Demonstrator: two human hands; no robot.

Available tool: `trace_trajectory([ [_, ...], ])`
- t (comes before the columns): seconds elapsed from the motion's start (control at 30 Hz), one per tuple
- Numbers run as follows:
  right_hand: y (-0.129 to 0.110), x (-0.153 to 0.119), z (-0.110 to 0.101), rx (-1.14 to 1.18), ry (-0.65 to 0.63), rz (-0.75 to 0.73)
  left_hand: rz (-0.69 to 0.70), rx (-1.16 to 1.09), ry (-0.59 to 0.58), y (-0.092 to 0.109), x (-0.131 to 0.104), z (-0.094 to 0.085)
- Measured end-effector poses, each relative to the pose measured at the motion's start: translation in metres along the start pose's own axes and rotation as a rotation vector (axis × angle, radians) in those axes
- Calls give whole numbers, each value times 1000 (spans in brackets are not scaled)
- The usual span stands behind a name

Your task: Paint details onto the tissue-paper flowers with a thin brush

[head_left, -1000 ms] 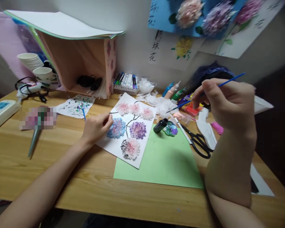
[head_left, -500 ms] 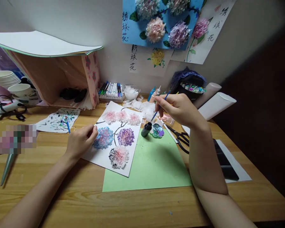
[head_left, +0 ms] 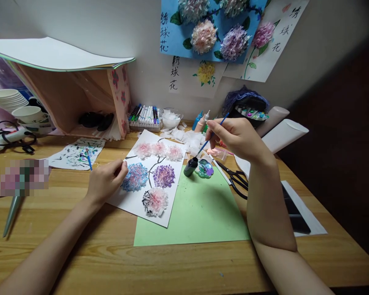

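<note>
My right hand (head_left: 233,137) is closed round a thin blue paintbrush (head_left: 213,134), slanted with its tip at the mouth of a small dark bottle (head_left: 190,167). The bottle leans a little on a green sheet (head_left: 199,217). Just right of it sits a flower-shaped palette (head_left: 204,168) smeared with purple and green paint. My left hand (head_left: 107,180), fingers curled, rests at the left edge of a white card (head_left: 160,219); what is under those fingers is hidden. Tissue flowers cover the card, including a blue one (head_left: 135,177), a purple one (head_left: 164,176) and a pink one with black-tipped edges (head_left: 155,201).
Black scissors (head_left: 236,178) lie beside my right forearm, near a dark phone-like slab (head_left: 295,211). Behind are torn white tissue scraps (head_left: 189,138), a marker set (head_left: 145,116) and glue bottles (head_left: 201,122). A paint-stained tissue (head_left: 76,155) with a second brush (head_left: 89,159) lies left.
The brush has shifted slightly in my right hand, its tip staying at the bottle mouth. My left hand keeps its place on the card. The whole view has moved a little.
</note>
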State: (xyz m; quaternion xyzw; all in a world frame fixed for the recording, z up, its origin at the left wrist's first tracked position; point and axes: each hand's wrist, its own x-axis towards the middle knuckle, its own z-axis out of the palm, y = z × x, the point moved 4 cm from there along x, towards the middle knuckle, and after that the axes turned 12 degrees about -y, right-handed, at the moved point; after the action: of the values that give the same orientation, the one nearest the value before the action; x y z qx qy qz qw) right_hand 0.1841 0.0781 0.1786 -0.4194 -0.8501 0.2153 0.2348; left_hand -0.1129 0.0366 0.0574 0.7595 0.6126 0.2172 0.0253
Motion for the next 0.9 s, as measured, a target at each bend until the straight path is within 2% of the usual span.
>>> trace_trajectory([
  [0.9, 4, 1, -2, -21, 0, 0, -2, -10, -6, -1, 0, 1],
])
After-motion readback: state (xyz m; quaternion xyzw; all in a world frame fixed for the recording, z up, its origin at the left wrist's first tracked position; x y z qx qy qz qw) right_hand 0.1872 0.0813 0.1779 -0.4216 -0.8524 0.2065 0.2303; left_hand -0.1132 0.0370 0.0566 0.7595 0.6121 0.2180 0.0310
